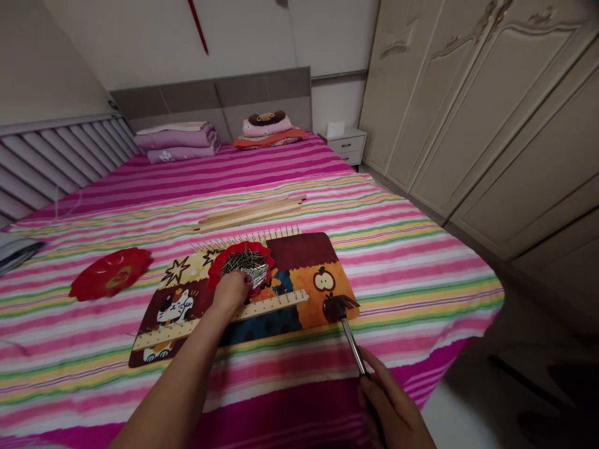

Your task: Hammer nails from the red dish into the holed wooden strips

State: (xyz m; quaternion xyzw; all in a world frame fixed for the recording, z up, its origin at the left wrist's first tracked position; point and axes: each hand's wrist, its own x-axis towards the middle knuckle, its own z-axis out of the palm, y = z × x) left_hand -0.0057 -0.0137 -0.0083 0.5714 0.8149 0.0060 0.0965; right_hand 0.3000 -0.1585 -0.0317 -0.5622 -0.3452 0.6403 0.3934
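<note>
Nails (246, 262): thin, silvery, heaped loosely in a red dish (219, 265) on a patterned mat (306, 249) on the striped bed (397, 249).
Left hand (230, 292): fingers bunched at the dish's near edge, reaching into the heap; whether a nail is pinched, I cannot tell.
Right hand (390, 405): closed around the hammer (349, 327) handle; its head rests on the mat.
Wooden strip (276, 302): lies just beside the dish, nails standing along it.
Risk: soft bedding could let the strip bounce or shift under a blow; loose points could prick fingers or spill.
</note>
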